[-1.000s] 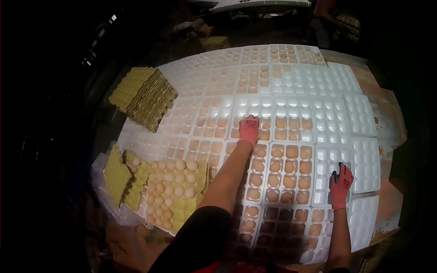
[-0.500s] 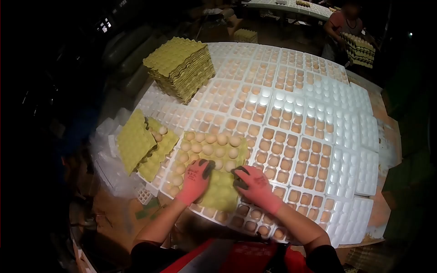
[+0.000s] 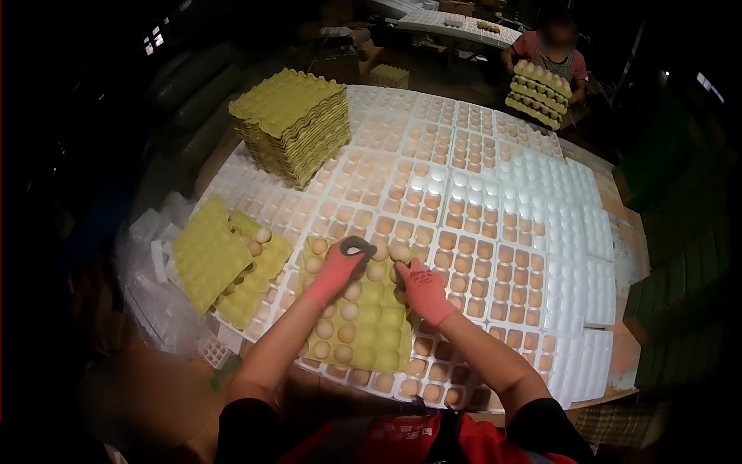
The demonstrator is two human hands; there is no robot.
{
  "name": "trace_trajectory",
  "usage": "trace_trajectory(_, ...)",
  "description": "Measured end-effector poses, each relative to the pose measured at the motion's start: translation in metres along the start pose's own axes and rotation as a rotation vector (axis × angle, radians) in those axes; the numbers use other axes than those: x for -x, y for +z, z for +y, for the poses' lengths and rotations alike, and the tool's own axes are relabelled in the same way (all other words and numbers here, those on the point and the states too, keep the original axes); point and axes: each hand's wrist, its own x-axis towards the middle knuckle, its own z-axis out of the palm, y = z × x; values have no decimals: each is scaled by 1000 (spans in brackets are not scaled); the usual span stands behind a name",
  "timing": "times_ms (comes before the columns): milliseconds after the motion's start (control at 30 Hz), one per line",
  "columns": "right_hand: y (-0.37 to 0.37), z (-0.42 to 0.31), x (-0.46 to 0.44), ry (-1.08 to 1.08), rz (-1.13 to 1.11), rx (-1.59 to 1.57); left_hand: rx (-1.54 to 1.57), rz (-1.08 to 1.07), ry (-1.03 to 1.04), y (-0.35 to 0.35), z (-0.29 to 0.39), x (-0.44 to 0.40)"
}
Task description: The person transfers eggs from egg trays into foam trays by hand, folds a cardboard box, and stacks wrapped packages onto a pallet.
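Observation:
My left hand, in a pink glove with dark fingertips, curls its thumb and fingers round a pale egg over the far part of a yellow egg tray. At the tray's far right corner, my right hand in a matching glove has its fingers bent against another egg; the grip is partly hidden. Eggs fill cells along the tray's left side, while several cells at the near right hold none. Beneath the yellow tray lie white plastic trays with eggs in their cells.
A tall stack of yellow trays stands at the back left. Nearer, a tilted yellow tray leans over another with a few eggs. Upside-down white trays line the right side. Across the table a person holds stacked, egg-filled trays.
Both hands have moved to the tray's far end and closed in on eggs. More bare cells show on its right. The person opposite appears further left and the view has shifted.

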Motion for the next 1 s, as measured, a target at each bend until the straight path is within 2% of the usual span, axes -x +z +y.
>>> trace_trajectory(33,5,-2,-6,-17,53,73,-465,-19,233,7,6,-13)
trace_trajectory(67,5,3,-7,31,65,-60,-924,74,475,14,12,-25)
trace_trajectory(100,-14,0,-7,77,74,-192,-1239,56,549,16,10,-39)
trace_trajectory(133,-26,0,-8,122,84,-324,-1396,-39,543,14,3,-54)
trace_trajectory(167,-26,12,-5,192,195,-592,-1495,-115,543,13,-4,-67)
trace_trajectory(200,-32,30,-7,443,10,-1148,-1524,-155,546,11,-7,-74)
trace_trajectory(267,-40,51,-9,503,11,-1701,-1316,-116,525,1,0,-67)
trace_trajectory(300,-39,53,-16,389,51,-1490,-980,-32,449,-9,2,-59)
trace_trajectory(333,-36,53,-24,272,94,-1287,-478,38,350,-23,-1,-49)
trace_trajectory(367,-30,50,-29,167,145,-1092,248,-29,-15,-29,35,-8)
trace_trajectory(400,-32,36,-36,153,153,-615,439,-46,-59,-46,19,-16)
trace_trajectory(467,-23,16,-45,83,74,-7,393,-93,3,-57,19,-12)
trace_trajectory(500,-14,16,-53,48,66,-24,-153,-43,274,-54,2,-29)
trace_trajectory(533,1,24,-61,29,67,-39,-699,154,508,-51,-14,-46)
trace_trajectory(600,5,29,-57,83,113,-109,-1420,54,428,-26,0,-52)
trace_trajectory(667,-27,23,-32,173,190,-520,-1621,-64,431,-23,-13,-78)
trace_trajectory(733,-36,39,-8,164,23,-801,-1793,-140,413,-5,14,-75)
trace_trajectory(767,-30,55,7,264,-104,-1038,-1842,-170,436,-2,17,-73)
trace_trajectory(800,-41,75,22,333,-92,-1072,-1893,-184,443,1,22,-70)
trace_trajectory(867,-76,129,62,435,-86,-1134,-1654,-61,422,15,58,-41)
trace_trajectory(900,-65,177,70,553,101,-1089,-1376,124,699,8,41,-45)
trace_trajectory(933,-59,232,74,557,313,-559,-1004,62,464,21,44,-49)
trace_trajectory(967,-87,263,77,713,315,-449,-627,11,230,39,50,-48)
trace_trajectory(1000,-73,315,72,718,435,-220,-298,-24,83,55,46,-49)
